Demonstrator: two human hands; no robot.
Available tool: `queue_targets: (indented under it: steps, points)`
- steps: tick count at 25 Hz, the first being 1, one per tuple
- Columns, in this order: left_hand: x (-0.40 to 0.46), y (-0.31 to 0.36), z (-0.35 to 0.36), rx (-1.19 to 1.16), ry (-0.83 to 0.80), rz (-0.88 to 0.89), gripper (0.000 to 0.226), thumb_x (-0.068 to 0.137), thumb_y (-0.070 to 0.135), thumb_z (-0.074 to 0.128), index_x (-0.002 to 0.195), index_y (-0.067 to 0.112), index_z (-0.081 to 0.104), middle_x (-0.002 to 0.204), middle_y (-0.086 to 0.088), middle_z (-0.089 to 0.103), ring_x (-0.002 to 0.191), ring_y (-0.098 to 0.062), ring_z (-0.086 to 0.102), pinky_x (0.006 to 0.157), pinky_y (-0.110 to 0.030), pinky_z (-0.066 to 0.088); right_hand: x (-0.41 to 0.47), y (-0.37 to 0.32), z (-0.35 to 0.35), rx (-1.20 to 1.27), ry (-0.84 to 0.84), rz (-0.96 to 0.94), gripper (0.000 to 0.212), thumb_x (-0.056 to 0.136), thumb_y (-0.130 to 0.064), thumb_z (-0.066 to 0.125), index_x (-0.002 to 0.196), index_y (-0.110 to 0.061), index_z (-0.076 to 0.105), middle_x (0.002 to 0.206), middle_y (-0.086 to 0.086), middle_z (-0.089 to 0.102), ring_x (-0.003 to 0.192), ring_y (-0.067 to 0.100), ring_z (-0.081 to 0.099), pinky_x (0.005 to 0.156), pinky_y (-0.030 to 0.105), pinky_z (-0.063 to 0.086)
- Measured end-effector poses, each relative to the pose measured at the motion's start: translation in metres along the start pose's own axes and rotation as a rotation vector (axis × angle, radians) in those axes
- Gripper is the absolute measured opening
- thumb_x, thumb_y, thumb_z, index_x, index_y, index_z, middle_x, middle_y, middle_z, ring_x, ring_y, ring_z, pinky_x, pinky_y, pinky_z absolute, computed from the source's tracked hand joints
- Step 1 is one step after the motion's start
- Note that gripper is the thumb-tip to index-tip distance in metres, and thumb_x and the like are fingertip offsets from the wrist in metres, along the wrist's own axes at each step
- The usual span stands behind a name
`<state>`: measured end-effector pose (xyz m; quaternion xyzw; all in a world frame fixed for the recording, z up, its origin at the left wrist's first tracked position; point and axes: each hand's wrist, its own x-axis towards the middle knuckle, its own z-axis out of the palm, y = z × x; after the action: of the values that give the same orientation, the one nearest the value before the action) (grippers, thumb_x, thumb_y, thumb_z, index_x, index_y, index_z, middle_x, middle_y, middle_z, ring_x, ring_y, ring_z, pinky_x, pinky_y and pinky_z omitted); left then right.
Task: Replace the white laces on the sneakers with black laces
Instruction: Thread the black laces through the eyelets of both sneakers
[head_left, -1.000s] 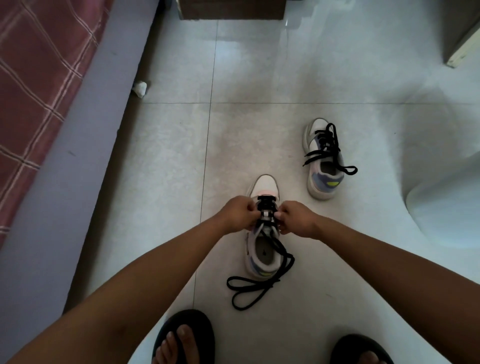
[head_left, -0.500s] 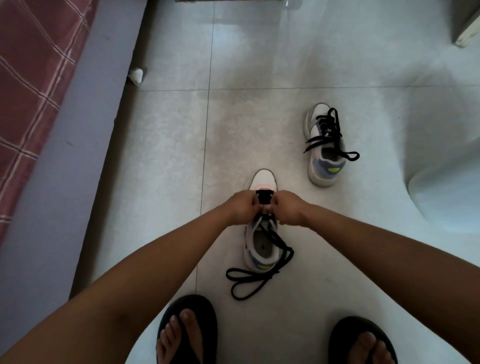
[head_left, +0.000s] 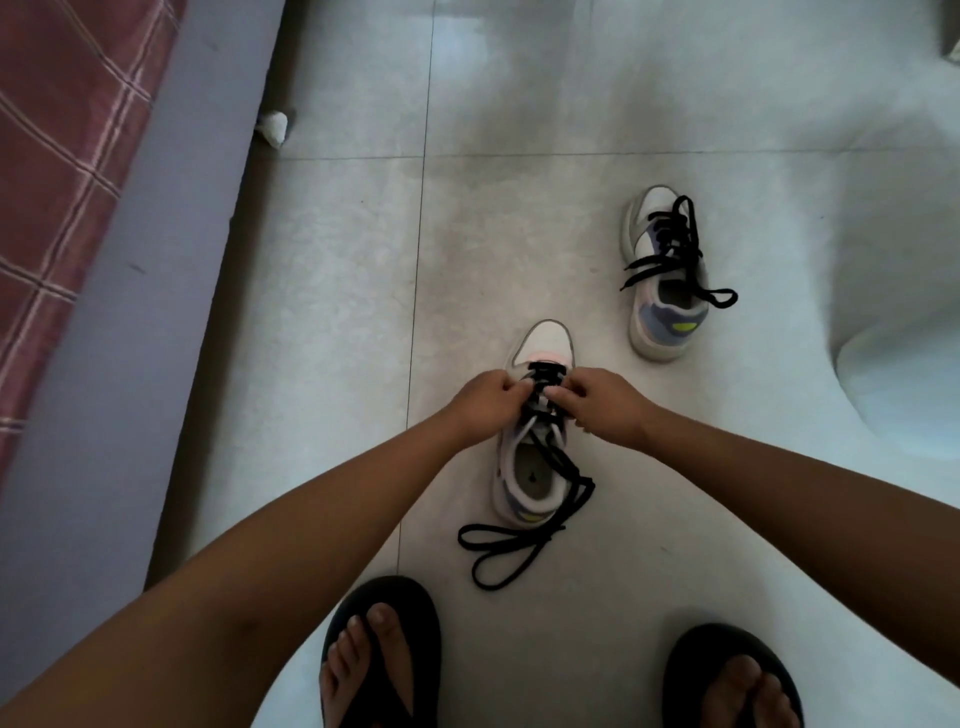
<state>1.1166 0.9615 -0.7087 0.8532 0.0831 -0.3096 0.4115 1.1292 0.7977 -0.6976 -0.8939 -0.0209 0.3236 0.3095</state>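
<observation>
A white sneaker (head_left: 543, 343) stands on the tiled floor in front of me, toe pointing away. A black lace (head_left: 511, 545) is threaded through its lower eyelets, and its loose ends trail over the heel onto the floor. My left hand (head_left: 480, 402) and my right hand (head_left: 605, 408) pinch the lace on either side of the tongue, fingers closed. A second sneaker (head_left: 662, 332) with a black lace (head_left: 680, 249) laced loosely lies farther off to the right.
A bed edge with a red plaid cover (head_left: 57, 156) runs along the left. A crumpled white scrap (head_left: 274, 127) lies by it. My feet in black flip-flops (head_left: 384, 649) are at the bottom. A pale rounded object (head_left: 909, 395) sits at the right.
The view has tilted down, showing more of my feet. Both hands have stayed at the lace over the tongue, shifting slightly apart.
</observation>
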Motion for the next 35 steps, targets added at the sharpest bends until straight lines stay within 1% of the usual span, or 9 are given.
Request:
queue_targets:
  steps: [2,5,13,19,21,25,28,31,35]
  points:
    - [0.003,0.010,0.002,0.354,-0.017,0.057,0.032,0.098,0.034,0.043,0.093,0.006,0.059,0.088,-0.012,0.061,0.082,-0.026,0.057,0.063,-0.033,0.038,0.004,-0.009,-0.005,-0.256,-0.021,-0.059,0.029,0.092,-0.036,0.055,0.071,-0.017,0.050,0.077,0.004,0.056,0.074,0.020,0.053,0.063,0.031,0.039]
    - [0.006,0.019,0.002,0.531,-0.059,0.188,0.025,0.097,0.024,0.043,0.105,0.006,0.058,0.104,-0.014,0.063,0.092,-0.028,0.058,0.066,-0.029,0.036,0.007,-0.010,-0.007,-0.002,-0.178,0.056,0.027,0.093,-0.027,0.057,0.071,-0.015,0.049,0.076,0.005,0.055,0.073,0.019,0.055,0.061,0.028,0.049]
    - [-0.005,-0.020,0.015,-0.560,-0.043,-0.027,0.024,0.096,0.019,0.051,0.073,0.017,0.053,0.078,-0.004,0.051,0.080,-0.019,0.046,0.076,-0.033,0.039,-0.018,0.015,0.010,0.651,0.013,0.070,0.020,0.095,-0.010,0.052,0.076,-0.008,0.052,0.076,0.009,0.056,0.077,0.021,0.057,0.088,0.041,0.052]
    - [0.006,-0.005,0.003,-0.012,-0.054,0.073,0.029,0.095,0.034,0.049,0.072,0.018,0.051,0.073,-0.001,0.053,0.067,-0.014,0.048,0.065,-0.031,0.037,-0.006,0.001,0.004,-0.027,0.037,-0.057,0.027,0.093,-0.031,0.057,0.071,-0.020,0.047,0.069,-0.002,0.052,0.063,0.014,0.047,0.056,0.025,0.036]
    - [0.003,-0.002,0.001,-0.005,-0.082,0.100,0.026,0.096,0.028,0.050,0.071,0.020,0.049,0.071,0.001,0.052,0.068,-0.015,0.049,0.064,-0.030,0.039,-0.004,0.005,0.003,0.164,-0.008,-0.011,0.021,0.094,-0.023,0.056,0.076,-0.016,0.049,0.072,0.002,0.055,0.067,0.018,0.052,0.065,0.029,0.045]
    - [-0.005,-0.010,0.006,-0.467,-0.094,0.000,0.019,0.098,0.019,0.049,0.080,0.014,0.052,0.079,-0.008,0.054,0.077,-0.021,0.050,0.070,-0.034,0.045,-0.013,0.012,0.004,0.718,-0.113,0.087,0.015,0.098,-0.012,0.047,0.083,-0.012,0.050,0.078,0.007,0.053,0.070,0.014,0.054,0.071,0.026,0.053]
    - [-0.006,-0.010,0.009,-0.244,0.030,0.053,0.009,0.096,0.021,0.052,0.097,0.012,0.051,0.086,-0.008,0.053,0.076,-0.019,0.051,0.070,-0.038,0.046,-0.013,0.009,0.008,0.472,0.029,0.058,0.010,0.096,-0.017,0.052,0.089,-0.010,0.051,0.086,0.008,0.056,0.074,0.018,0.057,0.075,0.036,0.053]
    - [-0.011,-0.003,0.003,0.045,0.277,0.203,0.031,0.092,0.022,0.056,0.120,0.016,0.043,0.105,-0.001,0.040,0.083,-0.014,0.049,0.072,-0.028,0.044,-0.021,0.005,0.010,0.084,0.187,-0.107,0.014,0.093,-0.023,0.056,0.103,-0.014,0.052,0.105,0.004,0.050,0.083,0.020,0.057,0.078,0.032,0.048]
    - [-0.021,0.007,-0.003,0.383,0.044,0.309,0.023,0.092,0.024,0.055,0.113,0.015,0.060,0.111,-0.005,0.049,0.095,-0.021,0.055,0.074,-0.027,0.042,-0.035,-0.002,0.014,-0.231,0.123,-0.182,0.025,0.092,-0.028,0.055,0.113,-0.015,0.058,0.113,0.006,0.049,0.089,0.021,0.055,0.074,0.030,0.044]
